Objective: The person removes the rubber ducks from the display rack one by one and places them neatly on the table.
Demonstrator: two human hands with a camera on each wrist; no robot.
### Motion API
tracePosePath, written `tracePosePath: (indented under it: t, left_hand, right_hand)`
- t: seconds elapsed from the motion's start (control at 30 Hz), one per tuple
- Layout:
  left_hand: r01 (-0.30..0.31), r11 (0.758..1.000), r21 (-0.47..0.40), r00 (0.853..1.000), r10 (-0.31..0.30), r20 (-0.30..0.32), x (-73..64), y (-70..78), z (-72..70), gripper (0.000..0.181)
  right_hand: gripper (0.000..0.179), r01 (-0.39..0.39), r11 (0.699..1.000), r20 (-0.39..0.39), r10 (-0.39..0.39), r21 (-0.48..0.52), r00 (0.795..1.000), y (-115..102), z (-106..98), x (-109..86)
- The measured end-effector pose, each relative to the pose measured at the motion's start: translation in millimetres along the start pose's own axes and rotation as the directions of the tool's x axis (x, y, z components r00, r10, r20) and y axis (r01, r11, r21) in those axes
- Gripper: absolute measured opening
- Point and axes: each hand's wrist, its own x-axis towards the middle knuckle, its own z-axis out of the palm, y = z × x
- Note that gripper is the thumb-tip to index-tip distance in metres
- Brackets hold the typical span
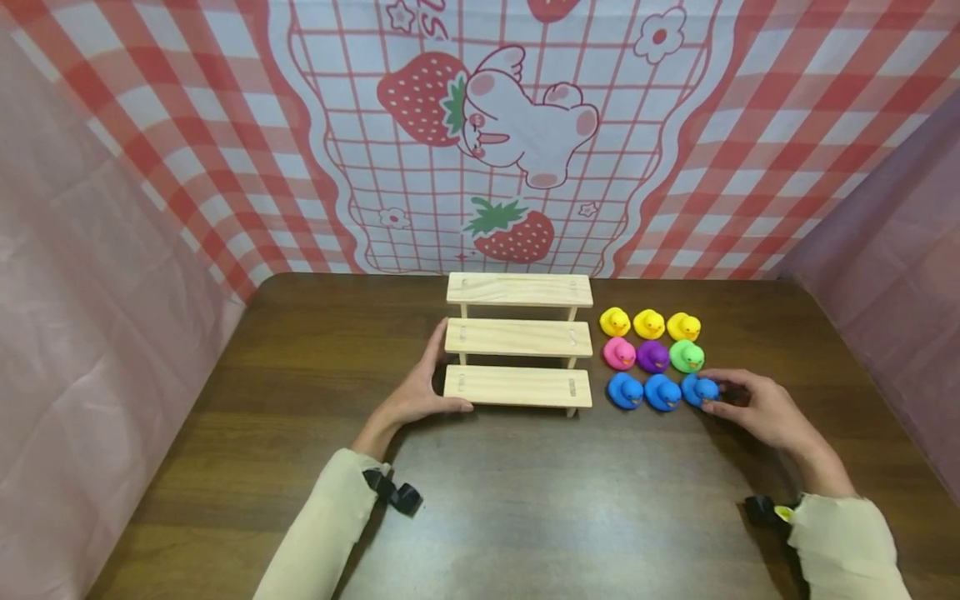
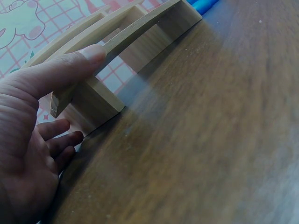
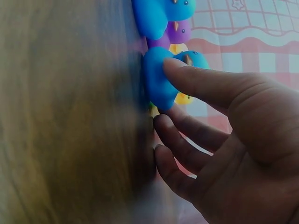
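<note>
A three-tier wooden step shelf stands on the table, its tiers rising toward the back. My left hand holds its left end, with the thumb along the lowest tier's front edge and the other fingers spread at the side. To the right of the shelf, toy ducks sit in three rows. At the right end of the front row, my right hand pinches a blue duck between thumb and fingers, low over the table. Two more blue ducks sit left of it.
Behind the blue row are a pink duck, a purple duck and a green duck. Farther back sit three yellow ducks. A checkered strawberry cloth hangs at the back edge of the brown table.
</note>
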Motion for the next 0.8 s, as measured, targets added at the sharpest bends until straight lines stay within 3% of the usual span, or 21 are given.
tracePosePath:
  t: [0.23, 0.57, 0.8]
  left_hand:
    - [-0.004, 1.000, 0.004, 1.000, 0.004, -0.001, 2.0, 0.6, 0.7, 0.134]
    - [-0.023, 1.000, 0.017, 1.000, 0.023, 0.011, 3.7, -1.9, 0.6, 0.134]
    - [-0.015, 1.000, 0.002, 1.000, 0.015, 0.004, 4.3, -2.1, -1.3, 0.136]
  right_hand:
    - [0.039, -0.010, 1.000, 0.010, 0.010, 0.000, 1.000, 1.3, -2.5, -1.2]
    - [0.044, 0.016, 0.993, 0.051, -0.022, 0.116, 0.998, 7.6, -11.6, -7.5]
    - [0.038, -0.032, 0.997, -0.043, 0.035, 0.076, 0.998, 7.8, -16.3, -6.6]
